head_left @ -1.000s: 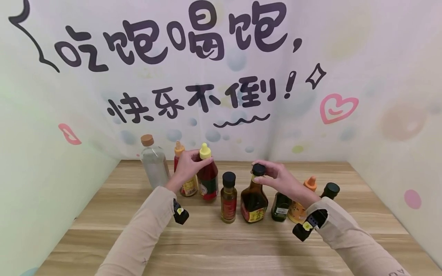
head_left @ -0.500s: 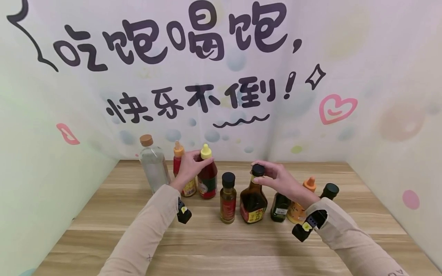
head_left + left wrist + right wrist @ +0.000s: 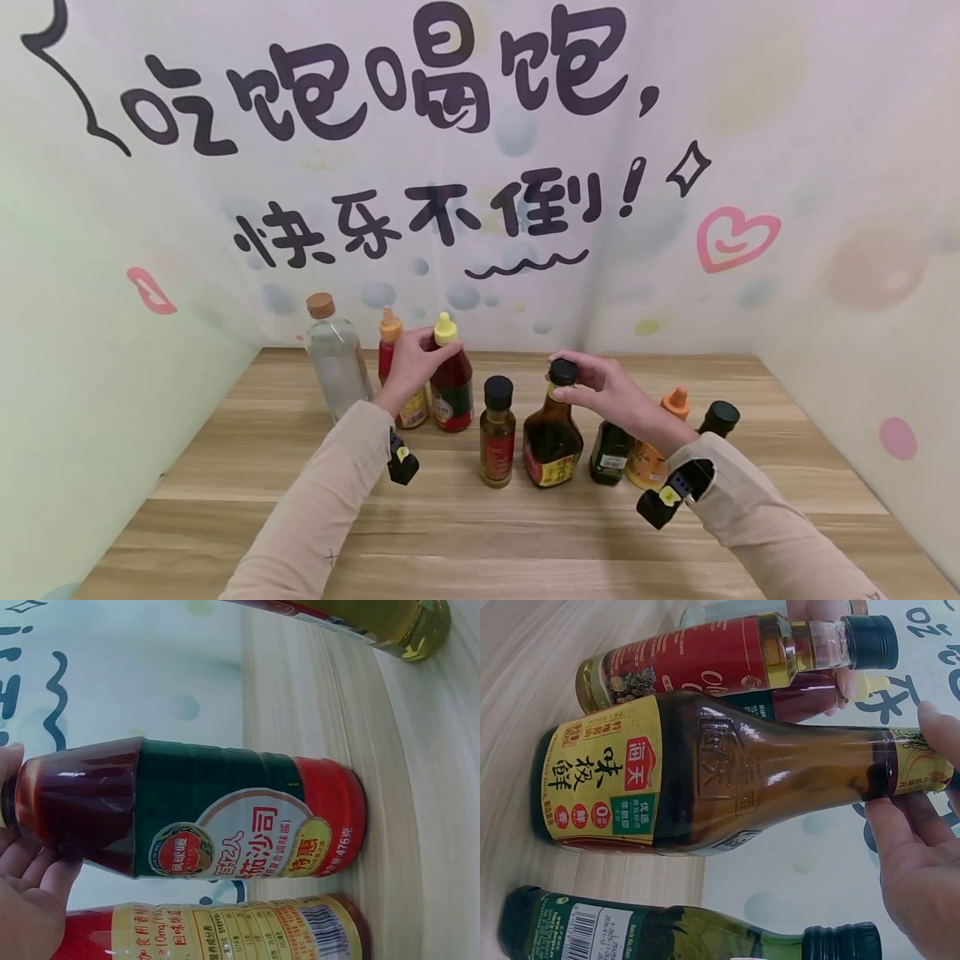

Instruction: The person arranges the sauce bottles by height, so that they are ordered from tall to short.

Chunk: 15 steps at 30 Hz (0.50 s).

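Observation:
My left hand [image 3: 411,364] grips the neck of a ketchup bottle [image 3: 453,396] just under its yellow nozzle cap. In the left wrist view the ketchup bottle [image 3: 217,810] has a green and red label. My right hand [image 3: 611,396] holds a soy sauce bottle [image 3: 552,446] by the neck, below its black cap. Its yellow label faces the right wrist camera on the soy sauce bottle [image 3: 600,772]. Both bottles stand upright at the table. Between them is a small oil bottle [image 3: 497,442] with a black cap and red label.
Left of the ketchup stand a squeeze bottle of red sauce [image 3: 412,408] and a clear bottle [image 3: 337,367] with a brown cap. To the right are a green bottle [image 3: 610,454], an orange-capped bottle [image 3: 647,461] and a black-capped bottle [image 3: 720,417], partly hidden. A printed curtain [image 3: 480,300] hangs behind the table.
My left wrist has shifted slightly to the right, with the hand still at the ketchup bottle's neck. The right hand and the bottles look unchanged.

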{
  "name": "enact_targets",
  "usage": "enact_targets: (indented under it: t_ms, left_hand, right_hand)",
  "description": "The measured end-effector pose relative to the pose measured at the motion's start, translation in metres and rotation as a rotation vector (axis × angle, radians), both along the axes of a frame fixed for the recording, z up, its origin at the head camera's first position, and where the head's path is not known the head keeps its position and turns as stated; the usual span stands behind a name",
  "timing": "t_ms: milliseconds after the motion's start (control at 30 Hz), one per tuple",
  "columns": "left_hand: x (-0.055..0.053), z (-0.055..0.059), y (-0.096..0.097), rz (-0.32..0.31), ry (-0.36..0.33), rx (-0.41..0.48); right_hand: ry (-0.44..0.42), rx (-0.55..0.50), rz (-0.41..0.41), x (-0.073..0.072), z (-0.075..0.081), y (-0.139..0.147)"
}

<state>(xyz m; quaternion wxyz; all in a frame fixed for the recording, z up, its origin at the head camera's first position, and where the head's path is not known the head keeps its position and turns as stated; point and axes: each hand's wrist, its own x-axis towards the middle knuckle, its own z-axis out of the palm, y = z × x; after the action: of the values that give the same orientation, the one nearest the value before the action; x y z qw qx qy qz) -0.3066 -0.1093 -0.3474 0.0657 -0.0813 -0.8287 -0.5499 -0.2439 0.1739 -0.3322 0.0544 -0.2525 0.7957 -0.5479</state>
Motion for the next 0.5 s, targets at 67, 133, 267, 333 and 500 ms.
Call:
enact_targets:
  t_ms: [67,133,267,333,500]
  left_hand:
    - [-0.0009,0.0004,0.0004,-0.007,-0.005,-0.005]
    - [-0.0012,0.0011,0.0011,-0.014,-0.010,-0.013]
    - [-0.0013,0.0027,0.0025,-0.021,-0.018,-0.035]
    - [-0.0013,0.0035,0.0026,-0.023,-0.024,-0.045]
    - [-0.0003,0.0053,0.0018,-0.021,-0.032,-0.078]
  right_hand:
    - [0.000,0.000,0.001,-0.0001,0.0001,0.0003]
    - [-0.002,-0.001,0.004,-0.0003,0.0000,0.0005]
    - [0.002,-0.006,0.008,-0.0007,-0.0004,0.0011]
    - [0.004,-0.007,0.003,-0.0006,-0.0006,0.0013]
    - [0.016,-0.005,0.002,-0.0007,-0.0008,0.0010]
